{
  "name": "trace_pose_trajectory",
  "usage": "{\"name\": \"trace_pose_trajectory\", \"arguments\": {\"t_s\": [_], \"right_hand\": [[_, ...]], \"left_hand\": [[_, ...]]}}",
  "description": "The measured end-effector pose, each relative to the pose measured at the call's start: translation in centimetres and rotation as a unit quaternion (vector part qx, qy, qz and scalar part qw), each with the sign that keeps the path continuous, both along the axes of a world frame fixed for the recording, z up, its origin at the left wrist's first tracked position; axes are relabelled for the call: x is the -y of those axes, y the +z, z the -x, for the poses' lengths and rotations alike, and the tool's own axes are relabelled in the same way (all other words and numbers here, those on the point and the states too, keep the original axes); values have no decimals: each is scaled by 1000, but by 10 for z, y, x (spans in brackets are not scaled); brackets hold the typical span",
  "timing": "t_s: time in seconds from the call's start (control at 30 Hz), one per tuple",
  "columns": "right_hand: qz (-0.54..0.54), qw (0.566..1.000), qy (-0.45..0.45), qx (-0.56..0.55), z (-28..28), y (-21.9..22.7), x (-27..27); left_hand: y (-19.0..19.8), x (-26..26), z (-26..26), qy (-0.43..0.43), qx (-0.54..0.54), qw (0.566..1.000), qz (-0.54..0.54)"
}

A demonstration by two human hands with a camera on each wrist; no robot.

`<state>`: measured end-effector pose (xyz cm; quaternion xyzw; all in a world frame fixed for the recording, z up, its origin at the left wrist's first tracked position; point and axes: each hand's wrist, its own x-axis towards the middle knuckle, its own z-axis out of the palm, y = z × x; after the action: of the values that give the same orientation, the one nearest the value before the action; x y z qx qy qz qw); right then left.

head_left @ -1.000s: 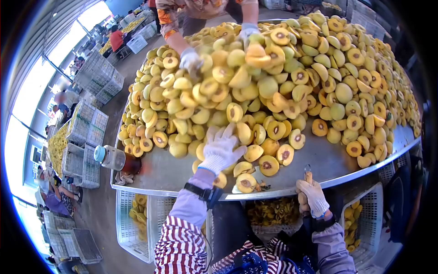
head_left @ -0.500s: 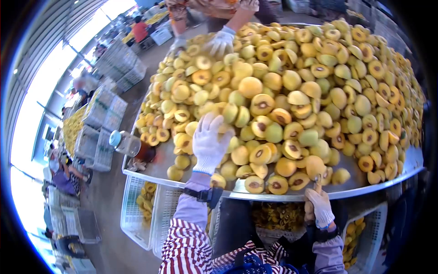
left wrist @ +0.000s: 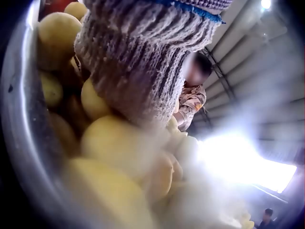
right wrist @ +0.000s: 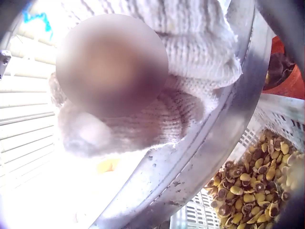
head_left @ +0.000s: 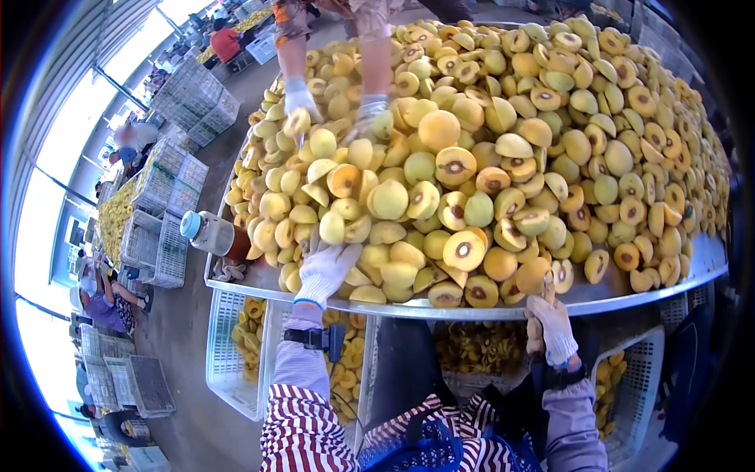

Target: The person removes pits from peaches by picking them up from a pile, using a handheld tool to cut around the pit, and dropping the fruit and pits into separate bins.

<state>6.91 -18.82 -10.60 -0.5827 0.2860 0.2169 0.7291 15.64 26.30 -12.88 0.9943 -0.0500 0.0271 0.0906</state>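
Note:
A high pile of halved yellow fruit (head_left: 487, 157), many halves showing brown pit hollows, covers a round metal table (head_left: 629, 295). My left hand (head_left: 324, 263), in a white knit glove, lies with its fingers spread on the fruit at the pile's near left edge. The left wrist view shows the glove (left wrist: 138, 71) pressed against whole-looking yellow halves (left wrist: 119, 143). My right hand (head_left: 550, 326), also gloved, stays at the table's near rim and grips a small tool (head_left: 547, 285) that points up. In the right wrist view the glove (right wrist: 190, 109) is partly blurred.
Across the table another person's gloved hands (head_left: 299, 98) work in the pile. A blue-capped bottle (head_left: 208, 234) lies on the table's left edge. White crates (head_left: 236, 354) with fruit stand under the table, and one (right wrist: 257, 191) holds pits. Stacked crates (head_left: 169, 204) fill the floor at left.
My left hand drew back from higher up the pile to its near left edge. My right hand stayed at the rim with the tool. The other person's hands moved left.

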Motion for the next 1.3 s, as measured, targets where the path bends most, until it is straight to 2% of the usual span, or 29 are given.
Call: {"name": "trace_pose_trajectory", "arguments": {"t_s": [0.07, 0.2, 0.3, 0.37, 0.43, 0.47, 0.5, 0.53, 0.57, 0.63, 0.73, 0.83, 0.87, 0.97, 1.0, 1.03, 1.1, 1.13, 1.17, 1.23, 1.27, 1.3], "right_hand": [[-6, 1000, 4, 6, 1, -4, 2], [26, 1000, -4, -13, 0, 10, -7], [31, 999, -2, -5, 0, 12, -7], [35, 999, 6, 4, -1, 6, -5], [29, 999, 3, 14, 0, -1, -3], [20, 1000, -1, 11, 0, -1, -3], [21, 1000, -7, 9, 0, 0, -4], [20, 1000, -12, 9, 0, 3, -5], [20, 1000, -19, 12, -1, 5, -6], [29, 999, -10, 17, 0, 2, -6], [23, 999, 5, 23, 0, -1, -2], [28, 994, 56, 84, 14, 7, -4], [15, 996, 63, 68, 21, 13, -8], [-11, 993, 87, 74, 52, 38, -23], [-24, 994, 75, 80, 60, 26, -28], [-51, 990, 93, 93, 68, 36, -34], [-68, 986, 102, 113, 79, 52, -45], [-95, 985, 101, 101, 84, 65, -47], [-98, 986, 89, 103, 86, 76, -47], [-103, 987, 61, 109, 90, 91, -44], [-128, 984, 32, 117, 91, 83, -42], [-94, 988, 11, 122, 93, 91, -40]], "left_hand": [[-5, -3, 8, 11, 9, 1000, -8], [17, 33, 26, 80, 125, 988, 44], [40, 54, 28, 38, 133, 988, 64], [45, 58, 31, 54, 152, 981, 109], [66, 77, 41, 51, 170, 970, 169], [71, 86, 50, 17, 184, 967, 178], [75, 94, 59, 24, 103, 979, 177], [62, 103, 65, 20, 98, 981, 165], [54, 116, 73, 13, 88, 991, 96], [65, 147, 83, 66, -51, 995, 53], [60, 152, 82, 95, -54, 993, 47], [41, 142, 86, 67, 29, 994, 80], [38, 135, 88, 56, 43, 990, 125], [60, 139, 102, 103, -24, 952, 286], [50, 140, 107, 95, -72, 917, 382], [65, 152, 111, 95, -132, 869, 466], [98, 185, 126, 91, -249, 744, 613], [103, 195, 130, 38, -255, 752, 606], [116, 206, 135, 22, -263, 798, 541], [105, 219, 140, -150, -100, 853, 489], [106, 225, 143, -170, -135, 808, 548], [96, 233, 148, -174, -129, 710, 670]]}}
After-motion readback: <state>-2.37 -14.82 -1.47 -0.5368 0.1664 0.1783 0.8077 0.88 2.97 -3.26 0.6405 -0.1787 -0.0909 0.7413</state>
